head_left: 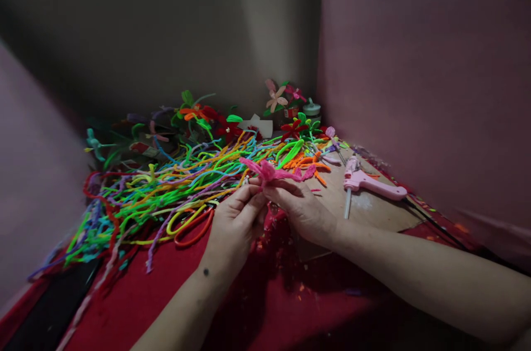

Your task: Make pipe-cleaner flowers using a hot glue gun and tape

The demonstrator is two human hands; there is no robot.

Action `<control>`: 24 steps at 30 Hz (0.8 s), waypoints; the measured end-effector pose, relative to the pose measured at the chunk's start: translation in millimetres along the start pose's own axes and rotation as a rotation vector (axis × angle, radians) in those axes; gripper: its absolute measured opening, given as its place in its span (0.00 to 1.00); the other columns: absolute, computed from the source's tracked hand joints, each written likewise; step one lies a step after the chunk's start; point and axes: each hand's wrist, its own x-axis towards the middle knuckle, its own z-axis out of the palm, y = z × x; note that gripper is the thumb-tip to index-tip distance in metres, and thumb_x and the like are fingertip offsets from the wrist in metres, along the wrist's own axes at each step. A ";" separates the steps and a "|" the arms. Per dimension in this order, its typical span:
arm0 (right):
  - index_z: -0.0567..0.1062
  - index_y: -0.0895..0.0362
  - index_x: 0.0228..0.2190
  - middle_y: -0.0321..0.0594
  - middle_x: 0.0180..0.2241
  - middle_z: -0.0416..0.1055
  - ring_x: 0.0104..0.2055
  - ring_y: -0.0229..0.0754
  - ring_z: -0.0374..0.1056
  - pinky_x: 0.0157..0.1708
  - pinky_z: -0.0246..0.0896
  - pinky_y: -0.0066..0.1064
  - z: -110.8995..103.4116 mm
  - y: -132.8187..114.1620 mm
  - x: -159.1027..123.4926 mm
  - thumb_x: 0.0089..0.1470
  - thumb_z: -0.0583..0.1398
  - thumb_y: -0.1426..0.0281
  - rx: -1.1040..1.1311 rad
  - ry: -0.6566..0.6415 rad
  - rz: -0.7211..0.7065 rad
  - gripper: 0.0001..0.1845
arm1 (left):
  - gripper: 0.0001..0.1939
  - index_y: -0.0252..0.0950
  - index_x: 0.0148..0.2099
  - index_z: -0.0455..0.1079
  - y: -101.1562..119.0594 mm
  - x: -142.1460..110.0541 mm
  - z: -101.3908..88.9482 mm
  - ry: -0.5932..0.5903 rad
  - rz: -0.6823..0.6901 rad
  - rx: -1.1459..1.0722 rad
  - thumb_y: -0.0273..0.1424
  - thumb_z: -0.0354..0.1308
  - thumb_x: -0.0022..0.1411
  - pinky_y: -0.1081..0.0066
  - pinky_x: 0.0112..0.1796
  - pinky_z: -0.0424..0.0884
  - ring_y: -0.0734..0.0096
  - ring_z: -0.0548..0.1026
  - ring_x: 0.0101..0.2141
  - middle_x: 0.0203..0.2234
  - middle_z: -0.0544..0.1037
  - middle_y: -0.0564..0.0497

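Both hands meet at the centre of the head view around a pink pipe-cleaner flower (269,172) with long fuzzy petals. My left hand (237,219) is closed, thumb and fingers pinching the flower's underside. From the other side my right hand (303,208) grips the same flower, its thumb close to the left fingertips. One pink petal points left and others stretch right above the right hand. The exact grip point is hidden behind the fingers. Just beyond the hands lies a heap of pipe cleaners (182,188) in many colours.
A pink glue gun (373,185) with a clear glue stick rests on a brown board (385,215), its black cord running right. Finished pipe-cleaner flowers (276,98) stand at the back near a lidded jar (312,110). Red cloth (265,307) with scraps covers the surface; walls enclose it.
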 end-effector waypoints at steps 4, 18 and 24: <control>0.78 0.52 0.38 0.36 0.34 0.75 0.39 0.38 0.69 0.47 0.60 0.37 -1.9 -0.5 0.6 0.51 0.61 0.65 0.020 -0.065 0.013 0.11 | 0.07 0.36 0.38 0.66 3.3 0.2 -0.4 -0.051 -0.087 -0.152 0.32 0.58 0.57 0.84 0.15 0.48 0.86 0.51 0.13 0.14 0.59 0.61; 0.78 0.56 0.35 0.36 0.30 0.72 0.35 0.38 0.66 0.41 0.60 0.32 -4.8 3.2 3.7 0.47 0.63 0.64 0.149 -0.070 0.148 0.12 | 0.05 0.36 0.36 0.64 -1.5 5.4 -10.7 -0.247 -0.193 -0.349 0.31 0.50 0.64 0.84 0.11 0.49 0.89 0.40 0.10 0.13 0.59 0.63; 0.77 0.56 0.35 0.31 0.22 0.67 0.23 0.33 0.59 0.28 0.57 0.27 -1.2 7.3 2.0 0.49 0.62 0.64 0.191 -0.011 0.132 0.11 | 0.08 0.36 0.35 0.64 2.2 3.5 -5.7 -0.168 -0.134 -0.128 0.35 0.54 0.61 0.82 0.13 0.51 0.87 0.47 0.11 0.15 0.59 0.62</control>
